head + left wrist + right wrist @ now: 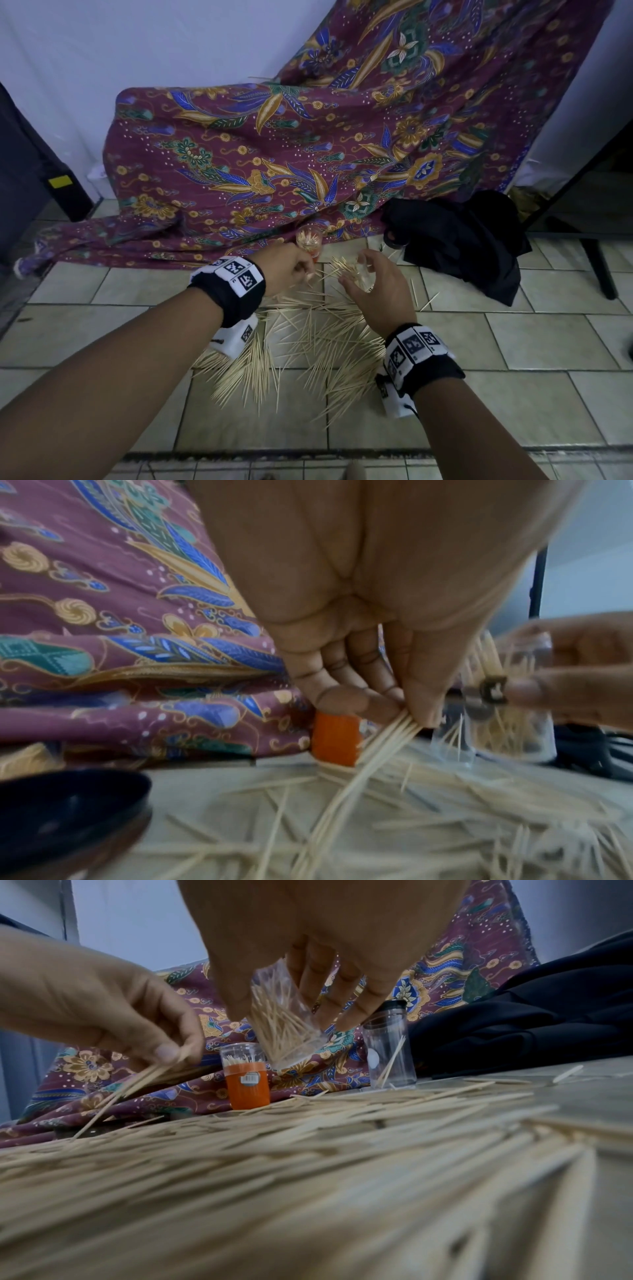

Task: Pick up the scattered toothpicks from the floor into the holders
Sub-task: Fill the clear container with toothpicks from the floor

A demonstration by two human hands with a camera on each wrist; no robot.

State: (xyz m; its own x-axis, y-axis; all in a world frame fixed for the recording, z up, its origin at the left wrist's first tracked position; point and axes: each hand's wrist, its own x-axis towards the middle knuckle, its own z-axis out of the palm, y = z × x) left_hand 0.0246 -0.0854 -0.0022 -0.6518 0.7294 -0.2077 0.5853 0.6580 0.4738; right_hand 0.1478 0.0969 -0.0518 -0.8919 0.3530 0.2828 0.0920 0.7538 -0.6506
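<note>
1. While both my arms reach over the tiled floor [513,342], my left hand [287,269] pinches a small bundle of toothpicks [383,739] between thumb and fingertips, the sticks fanning down and outward toward the floor.
2. My right hand [380,291] has thumb and fingers curled round a clear plastic holder [284,1015], lifted off the floor and tilted; it is partly filled with pale toothpicks lying crisscross inside.
3. Scattered toothpicks [308,349] lie on the tiles below and between my wrists: thin, pale wooden sticks with pointed ends, spread in overlapping fans and loose heaps, a few strays out to the right.
4. An orange holder [246,1083] with a clear upper part stands upright at the cloth's edge, packed with toothpicks standing on end; a barcode sticker sits on its orange body.
5. Another clear holder [390,1053] with a dark top stands upright to the right of it, with only a couple of toothpicks leaning inside.
6. Behind them hangs a maroon batik cloth [274,154], and a black garment [472,240] lies bunched beside it.
</note>
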